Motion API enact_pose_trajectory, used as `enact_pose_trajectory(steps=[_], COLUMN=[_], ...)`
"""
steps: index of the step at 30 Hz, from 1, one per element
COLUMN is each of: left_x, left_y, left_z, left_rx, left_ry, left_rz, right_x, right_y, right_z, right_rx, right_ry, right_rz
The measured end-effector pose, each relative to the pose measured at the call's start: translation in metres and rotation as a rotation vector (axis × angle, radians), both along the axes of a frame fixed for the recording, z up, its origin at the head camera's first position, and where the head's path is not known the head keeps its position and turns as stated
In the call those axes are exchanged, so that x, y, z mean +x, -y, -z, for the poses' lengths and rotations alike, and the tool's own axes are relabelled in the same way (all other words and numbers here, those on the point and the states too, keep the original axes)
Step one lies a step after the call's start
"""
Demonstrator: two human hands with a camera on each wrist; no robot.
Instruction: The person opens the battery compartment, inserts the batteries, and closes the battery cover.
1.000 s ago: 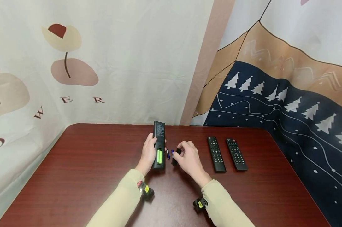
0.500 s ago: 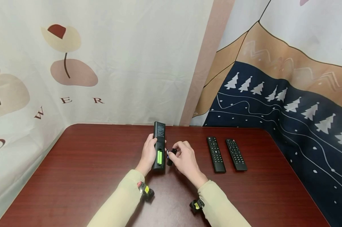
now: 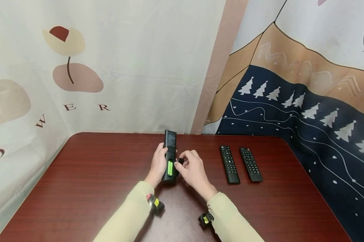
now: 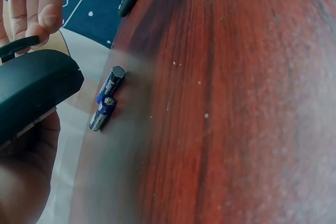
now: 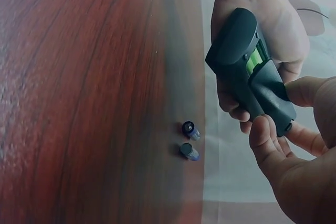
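Note:
A black remote control (image 3: pixel 170 143) is gripped in my left hand (image 3: pixel 157 166), its back turned up. Bright green batteries (image 3: pixel 170 168) sit side by side in its exposed compartment. Between thumb and fingers, my right hand (image 3: pixel 194 170) pinches the black battery cover (image 5: pixel 273 93), close against the remote's right side. In the right wrist view the cover overlaps part of the remote, and green shows past its edge. Two blue batteries (image 4: pixel 106 98) lie on the table below the held remote; in the head view the right hand and remote hide them.
Two more black remotes lie buttons up on the right of the brown table (image 3: pixel 103 188): one nearer (image 3: pixel 229 164), one farther right (image 3: pixel 251 164). Printed curtains (image 3: pixel 139 67) hang behind the table's back edge. Each wrist wears a small camera.
My right hand has moved left with the battery cover, right up to the remote. The blue batteries have become hidden in the head view. My left hand and the remote have hardly moved.

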State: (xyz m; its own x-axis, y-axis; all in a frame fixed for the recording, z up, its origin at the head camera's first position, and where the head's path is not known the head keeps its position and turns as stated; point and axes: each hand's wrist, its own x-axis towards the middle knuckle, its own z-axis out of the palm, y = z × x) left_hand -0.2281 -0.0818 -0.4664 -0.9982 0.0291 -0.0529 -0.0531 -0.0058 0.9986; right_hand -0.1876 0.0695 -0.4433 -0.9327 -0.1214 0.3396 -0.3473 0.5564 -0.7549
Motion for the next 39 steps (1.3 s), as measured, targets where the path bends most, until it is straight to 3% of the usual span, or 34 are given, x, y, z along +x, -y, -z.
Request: enact_pose_trajectory(steps=[12,21,39], left_x=[0.0020,0.0017,0.0011], left_y=[-0.0028,-0.0049,-0.0053], left_z=[-0.0049,-0.0047,-0.0036], left_rx=[-0.054,-0.078,-0.069], left_ry=[-0.026,-0.049,-0.050], left_rz=[-0.023,-0.023,-0.012], right_x=[0.0000,-0.0001,0.0022], right_y=[0.0068,0.0092,0.0091], right_z=[-0.0023,-0.0018,0.0028], right_rx=[0.009,0.009,0.046], right_ry=[-0.017,-0.083,-0.147], right_rz=[-0.012,-0.042,-0.083])
